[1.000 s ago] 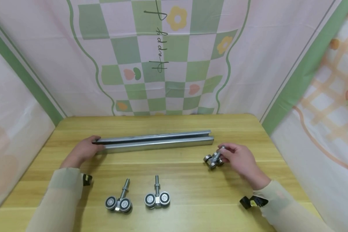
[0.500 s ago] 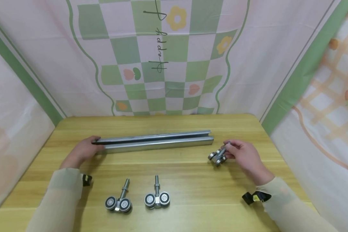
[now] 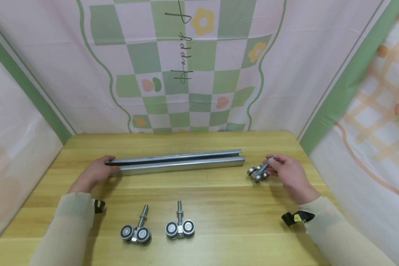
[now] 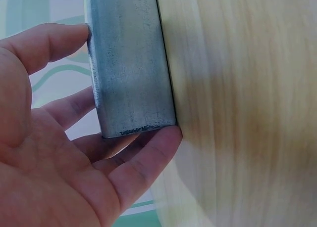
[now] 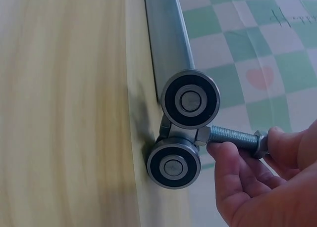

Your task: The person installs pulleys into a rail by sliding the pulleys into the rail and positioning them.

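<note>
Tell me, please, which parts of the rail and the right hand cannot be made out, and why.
Head view: left end of the metal rail, covered by the left hand; channel floor, in shadow.
Left wrist: rail's other end, beyond the top edge.
Right wrist: rail's near end, partly behind the held roller; right hand, cut off by the right edge.

The metal channel [image 4: 129,64] is cropped atop both wrist views.

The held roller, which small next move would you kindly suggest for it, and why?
Perhaps ease the roller left toward the rail: the right hand holds it by the bolt, beyond the rail's right end, while the left hand holds the other end.
</note>
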